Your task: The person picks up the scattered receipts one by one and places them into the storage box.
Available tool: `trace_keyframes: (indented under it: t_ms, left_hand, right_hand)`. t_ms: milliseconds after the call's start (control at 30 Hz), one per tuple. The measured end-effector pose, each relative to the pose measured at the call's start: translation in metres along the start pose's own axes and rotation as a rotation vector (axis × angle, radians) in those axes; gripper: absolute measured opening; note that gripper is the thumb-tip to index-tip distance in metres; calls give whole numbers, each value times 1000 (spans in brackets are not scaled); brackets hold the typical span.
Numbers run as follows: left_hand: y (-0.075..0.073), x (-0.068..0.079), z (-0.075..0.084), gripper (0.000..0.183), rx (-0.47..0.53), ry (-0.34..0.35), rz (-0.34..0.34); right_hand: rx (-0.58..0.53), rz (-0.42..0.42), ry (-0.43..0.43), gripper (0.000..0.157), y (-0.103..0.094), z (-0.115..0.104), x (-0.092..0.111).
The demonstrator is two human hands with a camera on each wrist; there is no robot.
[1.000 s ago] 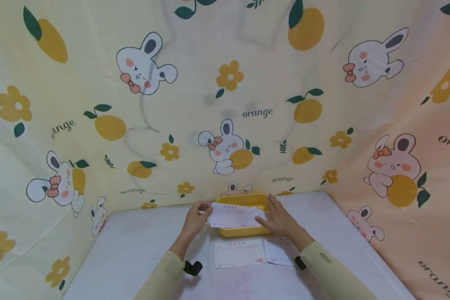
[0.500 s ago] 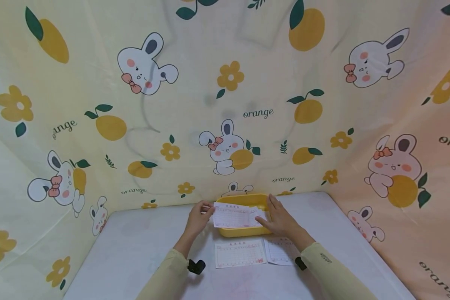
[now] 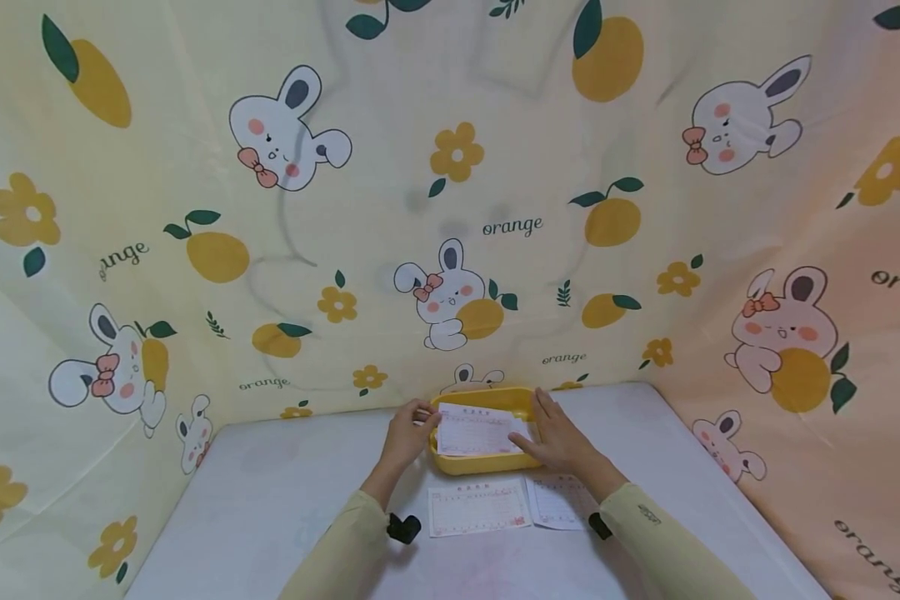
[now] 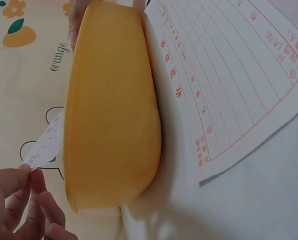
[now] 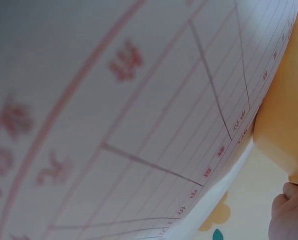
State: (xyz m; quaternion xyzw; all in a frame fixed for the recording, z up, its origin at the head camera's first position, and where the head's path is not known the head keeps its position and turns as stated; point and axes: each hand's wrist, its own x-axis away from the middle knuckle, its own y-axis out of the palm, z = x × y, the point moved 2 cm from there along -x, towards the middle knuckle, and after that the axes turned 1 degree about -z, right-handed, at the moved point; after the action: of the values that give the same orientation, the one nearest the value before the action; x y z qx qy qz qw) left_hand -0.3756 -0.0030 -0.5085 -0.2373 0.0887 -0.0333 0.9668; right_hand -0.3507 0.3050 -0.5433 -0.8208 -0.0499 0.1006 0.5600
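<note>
My left hand (image 3: 402,437) pinches the left edge of a printed receipt slip (image 3: 474,429) over the yellow plastic tray (image 3: 487,465). In the left wrist view, thumb and fingertips hold the corner of that slip (image 4: 46,142) beside the tray's wall (image 4: 111,110). My right hand (image 3: 566,440) rests along the tray's right side, fingers extended and thumb spread inward over the papers. Only part of the right hand (image 5: 291,215) shows in the right wrist view, against the tray. More paper lies under the held slip, mostly hidden.
Two more receipt forms, a left one (image 3: 478,508) and a right one (image 3: 558,502), lie side by side on the white table (image 3: 307,500) in front of the tray. My right forearm partly covers the right one. Behind hangs a patterned cloth (image 3: 375,208).
My left hand has moved right with the receipt slip, whose left edge now lies within the tray's outline rather than past its left rim. The right hand stays in place.
</note>
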Motion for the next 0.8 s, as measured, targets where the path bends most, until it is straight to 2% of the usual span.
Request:
trace_keyframes:
  t_ms: [267,800]
  left_hand:
    - [4,-4,2,12,-48,-19,0]
    - [9,-1,8,13,-59,-32,-2]
  right_hand:
    - [21,17,-23,115,-1,-1,-1]
    - [-2,9,-1,109,1,0,-1]
